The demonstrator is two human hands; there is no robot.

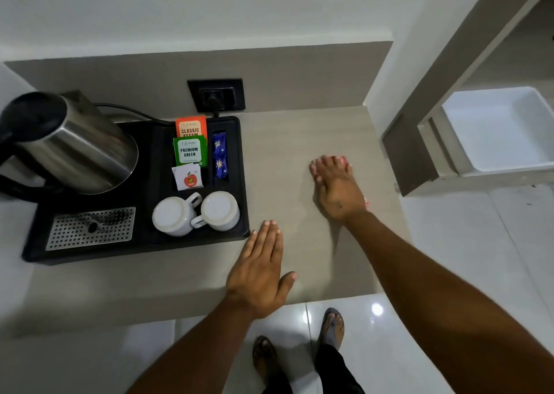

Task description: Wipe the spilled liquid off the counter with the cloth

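1. The cloth (344, 161) is almost wholly hidden under the right hand (337, 190), on the right part of the counter (278, 154). Only slivers of pink-red fabric show past the fingertips and at the heel of the palm.
2. The right hand lies flat on the cloth with fingers slightly spread, pressing it down rather than pinching it.
3. The left hand (259, 276) rests palm-down near the counter's front edge, fingers together and thumb out, holding nothing — it looks like a brace.
4. The wiping stroke appears to be in hand. No spilled liquid can be made out on the matte surface, so how much is left I cannot tell.
5. The next move likely calls for steady downward pressure while sliding the cloth across the open stretch, keeping clear of the black tray (244, 184) just to the left.
6. On that tray: an orange sachet (192, 128) reading "CLASSIC ASSAM", a green one (189, 151) reading "PREMIUM GREEN", and a white sachet (188, 178) with a red apple mark — its lettering too small to read.
7. Two upturned white cups (196, 213) and a steel kettle (75, 145) also stand there.
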